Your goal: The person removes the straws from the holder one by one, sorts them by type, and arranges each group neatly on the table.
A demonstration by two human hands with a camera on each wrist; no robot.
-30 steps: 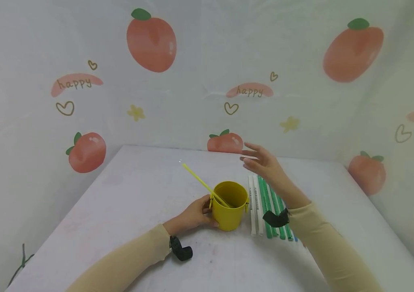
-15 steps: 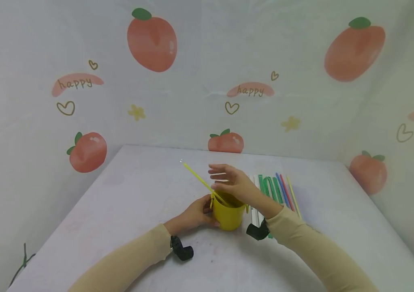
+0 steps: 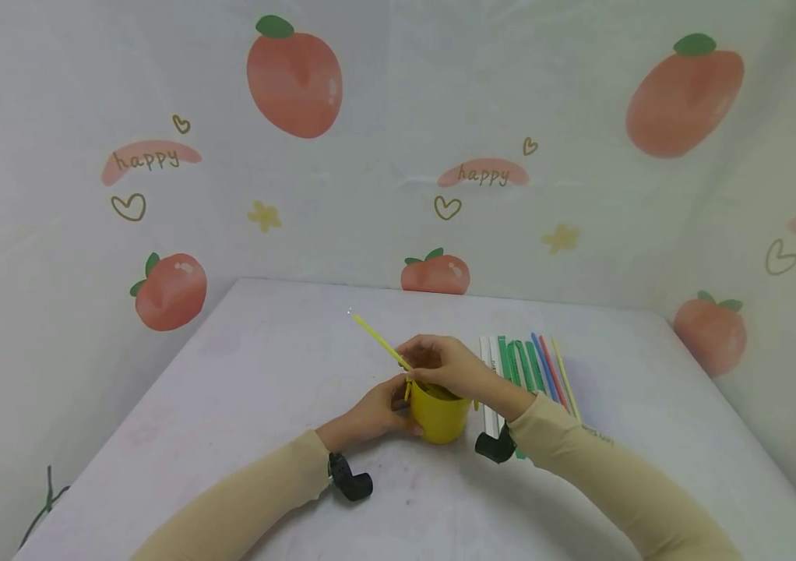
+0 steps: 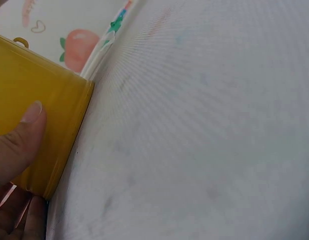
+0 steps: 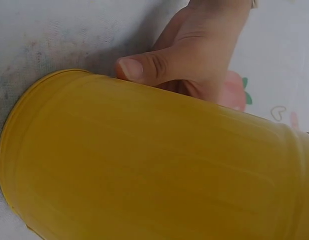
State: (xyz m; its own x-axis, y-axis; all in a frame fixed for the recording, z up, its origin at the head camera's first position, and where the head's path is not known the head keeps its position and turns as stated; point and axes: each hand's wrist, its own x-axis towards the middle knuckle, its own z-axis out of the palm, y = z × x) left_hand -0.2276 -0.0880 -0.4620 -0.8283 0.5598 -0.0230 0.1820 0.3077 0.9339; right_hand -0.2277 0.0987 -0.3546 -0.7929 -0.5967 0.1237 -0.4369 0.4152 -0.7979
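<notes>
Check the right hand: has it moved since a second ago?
Yes. The right hand has come toward the person and down, from beside the peach print at the table's far edge onto the yellow cup, by the yellow straw.

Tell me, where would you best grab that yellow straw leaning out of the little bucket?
Probably the free upper stretch of the yellow straw, pinched from the side: it slants up-left, clear of the yellow bucket, while its lower end sits under the right hand.
</notes>
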